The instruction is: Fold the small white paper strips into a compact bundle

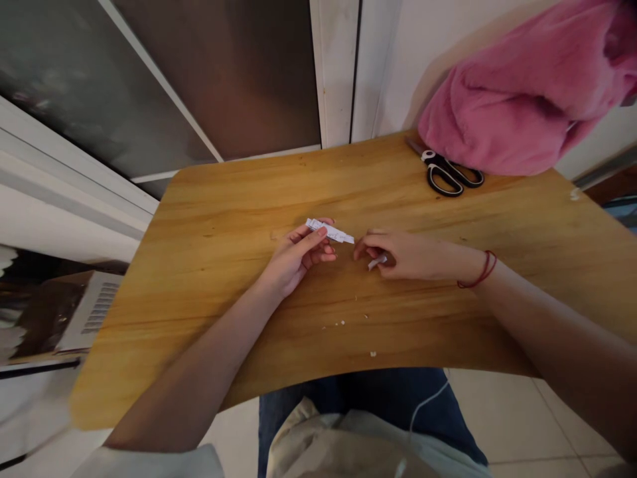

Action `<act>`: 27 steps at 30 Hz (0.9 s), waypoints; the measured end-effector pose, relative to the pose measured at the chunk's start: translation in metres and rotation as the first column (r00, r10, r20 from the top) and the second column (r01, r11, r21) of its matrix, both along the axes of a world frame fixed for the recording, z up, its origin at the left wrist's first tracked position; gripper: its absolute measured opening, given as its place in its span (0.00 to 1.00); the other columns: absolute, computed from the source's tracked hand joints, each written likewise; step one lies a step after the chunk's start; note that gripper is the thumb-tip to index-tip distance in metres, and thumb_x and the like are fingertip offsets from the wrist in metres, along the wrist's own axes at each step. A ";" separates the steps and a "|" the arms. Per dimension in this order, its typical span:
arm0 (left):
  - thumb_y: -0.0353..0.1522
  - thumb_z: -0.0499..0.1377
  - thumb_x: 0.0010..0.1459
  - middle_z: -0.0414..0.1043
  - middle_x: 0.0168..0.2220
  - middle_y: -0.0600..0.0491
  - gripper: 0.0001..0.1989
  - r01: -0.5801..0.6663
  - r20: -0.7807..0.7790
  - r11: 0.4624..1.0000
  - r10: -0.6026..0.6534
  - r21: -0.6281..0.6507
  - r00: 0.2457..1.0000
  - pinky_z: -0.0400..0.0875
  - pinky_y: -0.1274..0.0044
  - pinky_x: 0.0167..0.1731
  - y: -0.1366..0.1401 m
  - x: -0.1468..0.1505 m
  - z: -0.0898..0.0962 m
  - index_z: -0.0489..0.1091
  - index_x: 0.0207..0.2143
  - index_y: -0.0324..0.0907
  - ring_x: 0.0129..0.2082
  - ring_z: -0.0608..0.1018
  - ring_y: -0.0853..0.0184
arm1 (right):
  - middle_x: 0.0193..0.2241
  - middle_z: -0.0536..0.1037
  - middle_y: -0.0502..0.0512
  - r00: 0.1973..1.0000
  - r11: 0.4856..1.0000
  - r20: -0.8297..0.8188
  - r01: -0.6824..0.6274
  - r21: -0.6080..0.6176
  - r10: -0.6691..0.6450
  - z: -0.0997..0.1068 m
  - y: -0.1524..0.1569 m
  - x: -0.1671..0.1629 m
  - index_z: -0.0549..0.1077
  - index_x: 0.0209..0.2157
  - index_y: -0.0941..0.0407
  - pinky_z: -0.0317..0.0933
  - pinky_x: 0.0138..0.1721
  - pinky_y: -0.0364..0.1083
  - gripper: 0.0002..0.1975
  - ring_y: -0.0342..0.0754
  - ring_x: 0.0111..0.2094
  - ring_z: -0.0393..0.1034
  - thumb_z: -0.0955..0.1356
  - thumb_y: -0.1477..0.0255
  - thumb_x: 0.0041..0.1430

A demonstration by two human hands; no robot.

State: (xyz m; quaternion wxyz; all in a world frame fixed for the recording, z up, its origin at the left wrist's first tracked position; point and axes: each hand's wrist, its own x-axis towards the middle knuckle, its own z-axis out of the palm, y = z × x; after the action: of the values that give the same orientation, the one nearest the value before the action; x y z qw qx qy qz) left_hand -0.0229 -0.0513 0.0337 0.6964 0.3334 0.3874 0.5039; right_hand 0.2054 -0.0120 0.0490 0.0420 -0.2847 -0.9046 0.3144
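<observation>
Showing a pale wooden table [239, 189] at large, the view is taken from above, with twelve o'clock set at the far edge. Grain runs across the tabletop, and its near edge is curved inward at six o'clock, where blue jeans [368, 385] are seen. From ten to twelve o'clock the table is backed by dark framed panes [233, 73]; beyond one o'clock, by a pale wall [423, 40]. Light floor tiles [517, 411] are exposed at five o'clock. The far corner toward two o'clock is covered by a pink plush item [527, 99]. Parts of the tabletop are hidden by the forearms, entering from seven and four o'clock. Past the edge, near nine o'clock, an open box [97, 309] is partly visible.

Near the middle, a white paper strip [331, 230] is pinched between the thumb and fingers of the left hand [298, 259], loosely curled. The right hand [405, 255] is half closed, with a small white slip [377, 261] held at thumb and fingers; its wrist is circled by a red cord [482, 272]. Black-handled scissors [438, 160] are laid just before the plush item. Tiny paper scraps [343, 322] are scattered toward six o'clock.
</observation>
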 end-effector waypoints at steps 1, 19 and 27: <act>0.32 0.67 0.51 0.71 0.24 0.57 0.14 -0.003 -0.002 1.000 0.003 0.002 1.000 0.77 0.84 0.26 0.000 0.000 0.000 0.75 0.41 0.37 0.23 0.75 0.77 | 0.38 0.71 0.56 1.000 0.999 -0.008 0.019 -0.026 -0.019 0.000 0.000 0.000 0.72 0.45 0.58 0.62 0.36 0.45 0.21 0.44 0.32 0.65 0.64 0.83 0.48; 0.35 0.67 0.50 0.76 0.31 0.55 0.15 0.154 -0.180 0.980 -0.129 0.128 0.975 0.78 0.79 0.28 -0.008 0.008 -0.004 0.75 0.40 0.39 0.24 0.76 0.75 | 0.29 0.75 0.47 0.596 0.696 -0.476 0.205 -0.688 -0.646 0.001 -0.008 -0.022 0.70 0.31 0.56 0.62 0.31 0.41 0.15 0.39 0.30 0.68 0.76 0.70 0.44; 0.36 0.67 0.50 0.77 0.32 0.52 0.18 0.226 -0.266 0.966 -0.188 0.122 0.945 0.78 0.77 0.30 -0.012 0.011 0.000 0.73 0.43 0.39 0.25 0.77 0.73 | 0.26 0.68 0.44 0.538 0.700 -0.497 0.280 -0.657 -0.681 -0.010 -0.019 -0.035 0.64 0.30 0.55 0.62 0.32 0.44 0.21 0.40 0.28 0.65 0.78 0.65 0.40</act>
State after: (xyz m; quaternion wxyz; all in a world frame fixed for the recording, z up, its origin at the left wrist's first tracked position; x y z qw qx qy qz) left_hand -0.0116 -0.0635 0.0333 0.6634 0.4853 0.3964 0.4090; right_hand 0.1708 -0.0314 0.0395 0.4004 -0.3877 -0.5779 0.5961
